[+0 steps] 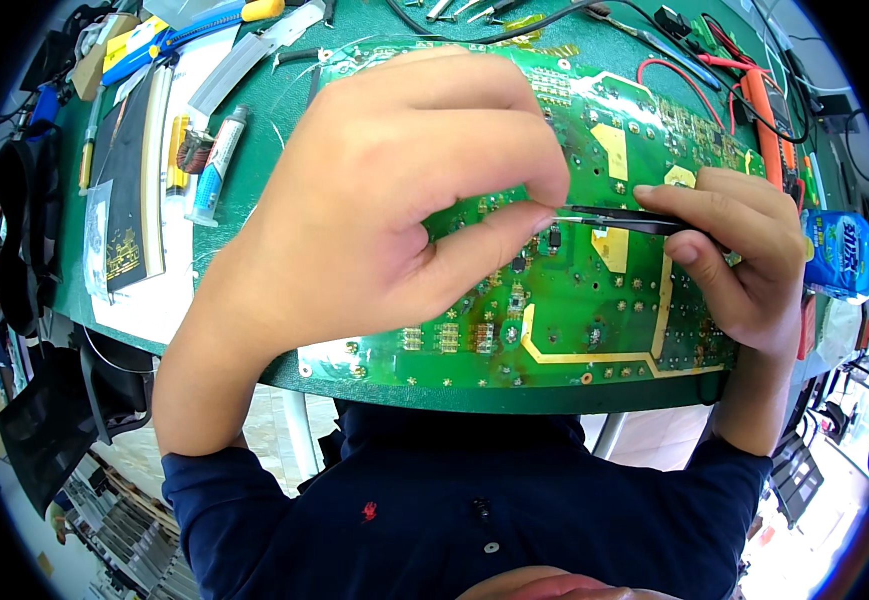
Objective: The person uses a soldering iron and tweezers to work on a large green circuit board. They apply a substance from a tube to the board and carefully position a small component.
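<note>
Left hand nearest, grip together at tips of slim dark tweezers, anything pinched too small to tell. Right hand: grip clamped on tweezers, above flat, glossy green circuit board on green desk.

"What are you counting?"
"One left hand, one right hand, so two altogether."
"What else?"
"One pair of tweezers; one circuit board is lying near."
"Farther left and right?"
"One blue tube is lying left, one blue pack right."
</note>
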`<state>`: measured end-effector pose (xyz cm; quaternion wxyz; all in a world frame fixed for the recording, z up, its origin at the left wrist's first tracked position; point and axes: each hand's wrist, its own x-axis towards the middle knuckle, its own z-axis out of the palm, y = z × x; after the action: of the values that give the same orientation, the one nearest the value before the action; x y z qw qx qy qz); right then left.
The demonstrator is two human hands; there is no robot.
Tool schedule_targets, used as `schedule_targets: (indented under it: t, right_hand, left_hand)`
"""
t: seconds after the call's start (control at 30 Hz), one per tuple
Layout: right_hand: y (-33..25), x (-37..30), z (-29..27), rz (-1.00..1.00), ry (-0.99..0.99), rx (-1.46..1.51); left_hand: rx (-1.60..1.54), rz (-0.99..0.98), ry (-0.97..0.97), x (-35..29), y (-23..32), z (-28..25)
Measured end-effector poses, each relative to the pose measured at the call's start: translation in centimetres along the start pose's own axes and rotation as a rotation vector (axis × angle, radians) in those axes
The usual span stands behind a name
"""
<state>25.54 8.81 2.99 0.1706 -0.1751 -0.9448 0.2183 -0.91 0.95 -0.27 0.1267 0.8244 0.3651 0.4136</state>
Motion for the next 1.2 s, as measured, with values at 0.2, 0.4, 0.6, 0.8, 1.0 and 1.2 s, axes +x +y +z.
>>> schedule_targets:
  t: [0.2, 0.4, 0.6, 0.8, 1.0, 1.2]
  right_hand:
    - [0.0, -0.1, -0.9, 0.053, 0.091, -0.039]
    - [0.7, 0.0, -0.3, 0.068, 0.069, -0.080]
    - [1.3, 0.0, 0.2, 0.076, 0.010, -0.112]
    - [1.7, 0.1, 0.2, 0.061, -0.050, -0.096]
    - [1.8, 0.1, 0.4, 0.072, -0.038, -0.098]
    - [2.1, 0.1, 0.4, 0.073, -0.042, -0.116]
  left_hand:
    - [0.338, -0.128, 0.144, 0.4, -0.2, -2.8]
    - [0.532, -0.369, 0.527, 0.4, -2.0, -3.5]
    - [0.678, -0.478, 0.697, 2.2, -1.6, -0.5]
    - [0.342, -0.432, 0.304, -2.3, -3.5, -4.6]
    - [0.282, -0.423, 0.280, -3.9, -4.1, -3.7]
    - [0.271, -0.427, 0.275, -4.0, -4.1, -3.3]
